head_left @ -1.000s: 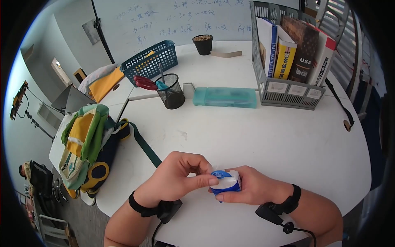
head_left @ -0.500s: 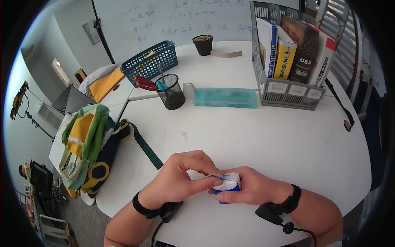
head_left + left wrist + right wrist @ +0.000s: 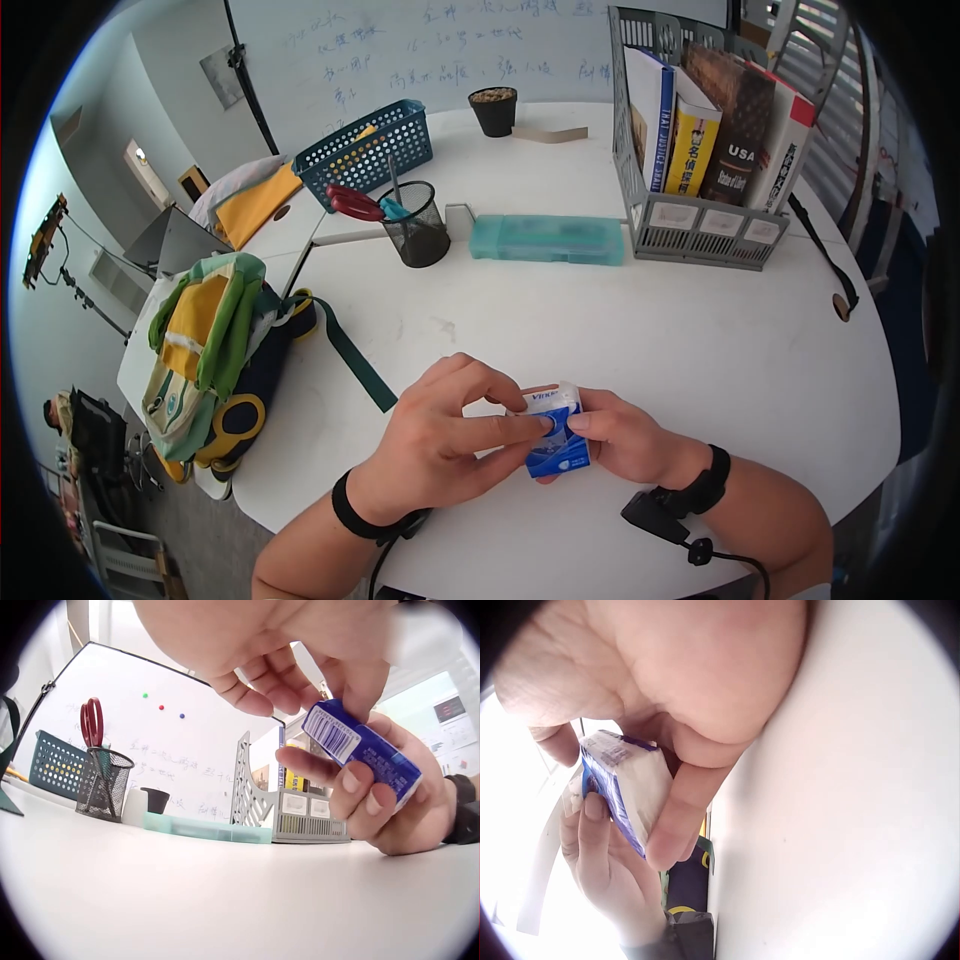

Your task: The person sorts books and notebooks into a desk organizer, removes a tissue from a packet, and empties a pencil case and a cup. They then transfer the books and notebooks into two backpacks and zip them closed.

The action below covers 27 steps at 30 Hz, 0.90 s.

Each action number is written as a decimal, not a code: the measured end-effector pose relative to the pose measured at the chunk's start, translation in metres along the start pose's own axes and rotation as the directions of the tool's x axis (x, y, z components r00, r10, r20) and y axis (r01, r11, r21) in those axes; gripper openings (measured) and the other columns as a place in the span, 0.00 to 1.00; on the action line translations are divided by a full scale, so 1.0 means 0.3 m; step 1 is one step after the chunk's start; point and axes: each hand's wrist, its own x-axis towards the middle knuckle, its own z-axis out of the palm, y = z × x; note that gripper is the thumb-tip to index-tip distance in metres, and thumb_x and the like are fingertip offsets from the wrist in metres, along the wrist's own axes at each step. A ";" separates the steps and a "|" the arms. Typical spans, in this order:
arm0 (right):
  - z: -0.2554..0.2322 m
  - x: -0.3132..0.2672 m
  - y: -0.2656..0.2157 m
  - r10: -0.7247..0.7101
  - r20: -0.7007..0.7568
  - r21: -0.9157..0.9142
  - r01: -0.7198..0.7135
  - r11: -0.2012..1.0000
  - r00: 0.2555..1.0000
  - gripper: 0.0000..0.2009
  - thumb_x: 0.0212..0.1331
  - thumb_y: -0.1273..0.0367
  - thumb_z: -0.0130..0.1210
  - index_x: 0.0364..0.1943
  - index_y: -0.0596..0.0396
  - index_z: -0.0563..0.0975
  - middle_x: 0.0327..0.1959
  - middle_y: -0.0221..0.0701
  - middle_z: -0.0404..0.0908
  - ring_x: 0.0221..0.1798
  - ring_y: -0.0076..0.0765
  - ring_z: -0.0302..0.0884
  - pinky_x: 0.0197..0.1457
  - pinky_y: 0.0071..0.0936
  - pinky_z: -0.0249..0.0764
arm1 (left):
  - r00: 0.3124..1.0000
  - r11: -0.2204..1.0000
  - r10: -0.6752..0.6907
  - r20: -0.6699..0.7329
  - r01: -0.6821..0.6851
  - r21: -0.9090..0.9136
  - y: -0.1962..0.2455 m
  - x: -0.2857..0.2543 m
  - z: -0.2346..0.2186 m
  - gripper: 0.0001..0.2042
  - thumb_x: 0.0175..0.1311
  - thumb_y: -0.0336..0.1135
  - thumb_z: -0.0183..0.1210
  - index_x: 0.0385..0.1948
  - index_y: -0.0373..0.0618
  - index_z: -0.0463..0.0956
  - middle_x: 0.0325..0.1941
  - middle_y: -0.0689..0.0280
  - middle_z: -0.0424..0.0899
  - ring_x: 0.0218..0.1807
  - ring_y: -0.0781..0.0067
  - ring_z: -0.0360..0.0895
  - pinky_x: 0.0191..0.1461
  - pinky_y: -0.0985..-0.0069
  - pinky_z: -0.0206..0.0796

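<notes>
A small blue and white tissue packet point(image 3: 560, 458) is held up over the table in front of the body. The right hand point(image 3: 635, 440) grips its right side, thumb on the printed face and fingers behind. From the left, the left hand point(image 3: 435, 430) reaches over, a fingertip touching that face and another finger close to the upper edge. In the left wrist view the packet point(image 3: 382, 761) shows a barcode. A clear flap point(image 3: 573, 796) stands out by the left fingertips in the right wrist view; whether they pinch it is hard to tell.
On the white table point(image 3: 640, 320) lie a green and yellow backpack point(image 3: 205, 350) with a strap and a teal case point(image 3: 546, 240). Behind stand a mesh pen cup point(image 3: 415, 235), a teal basket point(image 3: 365, 150), a plant pot point(image 3: 494, 112) and a grey rack point(image 3: 690, 235) with books.
The packet has been tilted so its blue printed face shows more. The right thumb has shifted up onto that face, and the left fingers have moved from the white top to the face.
</notes>
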 end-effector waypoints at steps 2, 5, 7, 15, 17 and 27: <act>0.000 0.005 -0.001 0.002 0.003 0.020 -0.002 1.000 1.000 0.28 0.81 0.57 0.52 0.72 0.66 0.68 0.57 0.38 0.81 0.53 0.32 0.85 0.58 0.33 0.86 | 1.000 0.999 0.023 0.004 -0.023 0.029 0.002 0.009 -0.006 0.16 0.44 0.23 0.76 0.37 0.51 0.93 0.42 0.67 0.85 0.41 0.66 0.80 0.44 0.71 0.73; 0.006 0.002 0.002 -0.016 -0.043 -0.071 0.013 0.997 0.999 0.29 0.80 0.55 0.55 0.71 0.67 0.69 0.57 0.38 0.82 0.54 0.31 0.85 0.58 0.33 0.86 | 0.998 0.999 0.039 0.057 -0.040 0.010 0.006 0.019 -0.001 0.15 0.46 0.23 0.74 0.38 0.49 0.93 0.44 0.64 0.85 0.42 0.64 0.80 0.45 0.70 0.75; 0.009 0.004 -0.002 -0.070 -0.067 -0.182 0.056 0.982 0.995 0.28 0.78 0.56 0.59 0.70 0.65 0.71 0.54 0.37 0.84 0.55 0.30 0.85 0.57 0.32 0.86 | 0.992 1.000 0.026 0.120 -0.025 -0.012 0.008 0.024 -0.017 0.15 0.45 0.23 0.72 0.38 0.49 0.93 0.47 0.60 0.86 0.43 0.63 0.81 0.46 0.71 0.73; 0.041 0.005 -0.015 0.013 -0.075 -0.344 -0.038 0.938 0.997 0.20 0.75 0.61 0.63 0.60 0.63 0.79 0.48 0.32 0.87 0.51 0.26 0.85 0.56 0.30 0.85 | 0.915 0.884 -0.377 0.142 0.401 -0.240 -0.015 0.007 -0.019 0.22 0.58 0.37 0.79 0.52 0.37 0.86 0.53 0.57 0.87 0.56 0.62 0.82 0.56 0.69 0.73; 0.036 0.006 -0.009 0.043 -0.091 -0.433 -0.078 0.898 0.995 0.17 0.71 0.66 0.65 0.57 0.62 0.81 0.47 0.31 0.88 0.48 0.24 0.85 0.56 0.28 0.83 | 0.908 0.912 -0.340 0.245 0.382 -0.147 -0.018 0.003 -0.008 0.19 0.56 0.32 0.80 0.47 0.36 0.86 0.50 0.59 0.88 0.53 0.65 0.83 0.58 0.68 0.74; 0.041 0.028 -0.014 0.009 -0.028 -0.531 -0.023 0.847 1.000 0.30 0.73 0.65 0.64 0.75 0.60 0.71 0.58 0.40 0.87 0.57 0.30 0.87 0.61 0.26 0.82 | 0.528 0.525 -0.846 0.076 0.850 -0.050 -0.266 -0.025 -0.176 0.18 0.64 0.31 0.74 0.53 0.35 0.81 0.43 0.66 0.87 0.38 0.78 0.80 0.42 0.77 0.75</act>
